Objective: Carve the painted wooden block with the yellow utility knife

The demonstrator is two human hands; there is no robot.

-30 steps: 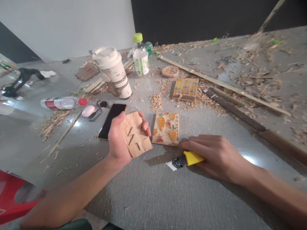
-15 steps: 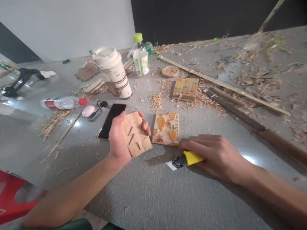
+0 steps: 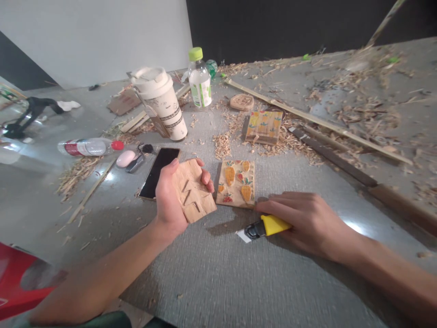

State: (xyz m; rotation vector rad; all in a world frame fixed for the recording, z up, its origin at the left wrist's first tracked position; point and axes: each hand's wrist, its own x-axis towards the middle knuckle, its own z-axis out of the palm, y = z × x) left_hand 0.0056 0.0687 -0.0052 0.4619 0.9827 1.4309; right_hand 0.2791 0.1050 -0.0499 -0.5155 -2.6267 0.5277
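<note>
My left hand (image 3: 170,200) is closed around a small carved wooden block (image 3: 195,193), its grooved face tilted up toward me. In my right hand (image 3: 307,218), resting on the grey surface, is a yellow and black utility knife (image 3: 269,227) with its short blade pointing left. Between the two hands lies a wooden tile painted with orange and red fruit (image 3: 236,183). The fingertips of my right hand are close to that tile's lower right corner; whether they touch it I cannot tell. A black phone (image 3: 159,173) lies just behind my left hand.
A lidded paper cup (image 3: 162,102) and a green-capped bottle (image 3: 200,82) stand at the back. Behind the tile sits a second painted block (image 3: 264,126) among wood shavings (image 3: 222,146). Long wooden strips and a dark flat bar (image 3: 334,155) extend right. A red-capped bottle (image 3: 90,147) lies left.
Almost nothing differs. The carved block in my left hand has shifted very slightly; my right hand and the knife stay in place.
</note>
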